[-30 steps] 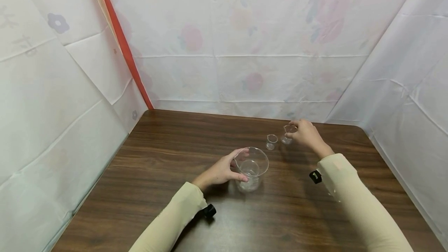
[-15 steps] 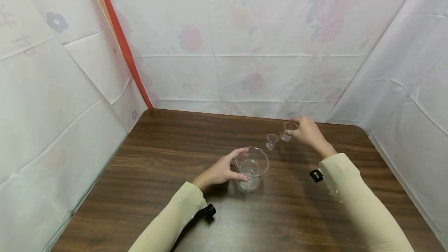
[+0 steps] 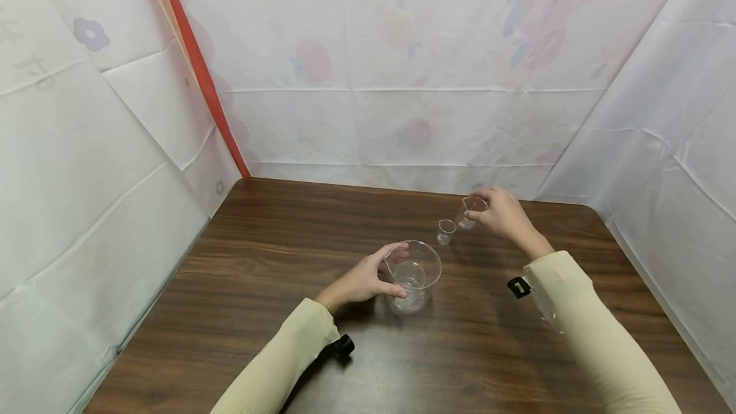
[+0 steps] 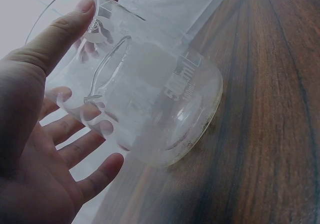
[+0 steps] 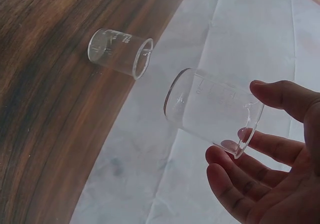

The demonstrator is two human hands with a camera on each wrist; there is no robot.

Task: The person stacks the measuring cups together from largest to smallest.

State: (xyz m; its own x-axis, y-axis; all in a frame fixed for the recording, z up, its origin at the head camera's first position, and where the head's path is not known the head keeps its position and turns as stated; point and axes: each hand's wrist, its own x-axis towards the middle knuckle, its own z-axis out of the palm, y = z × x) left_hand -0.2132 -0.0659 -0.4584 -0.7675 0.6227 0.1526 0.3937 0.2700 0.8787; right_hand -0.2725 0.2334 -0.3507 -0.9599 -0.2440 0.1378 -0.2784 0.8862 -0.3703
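Note:
My left hand [image 3: 363, 278] holds a large clear glass beaker [image 3: 424, 286], thumb on the near side and fingers round the far side. In the left wrist view that beaker [image 4: 200, 109] bears a 500 ml mark and stands on the wooden table. A smaller glass rim [image 4: 107, 67] with a spout shows inside it. Further right, my right hand [image 3: 506, 214] pinches a small beaker [image 5: 210, 104] near its rim between thumb and fingers. This beaker is raised above the table and tilted. A smaller beaker [image 3: 445, 233] stands on the table to its left.
The brown wooden table [image 3: 276, 241] ends at a white patterned sheet [image 3: 368, 126] behind it. Similar sheets hang at the left and right sides. A red strip [image 3: 207, 75] runs down the back left corner.
My right hand has lifted the small beaker up and slightly away, a little to the left. The left hand, the large beaker and the smallest beaker stay in place.

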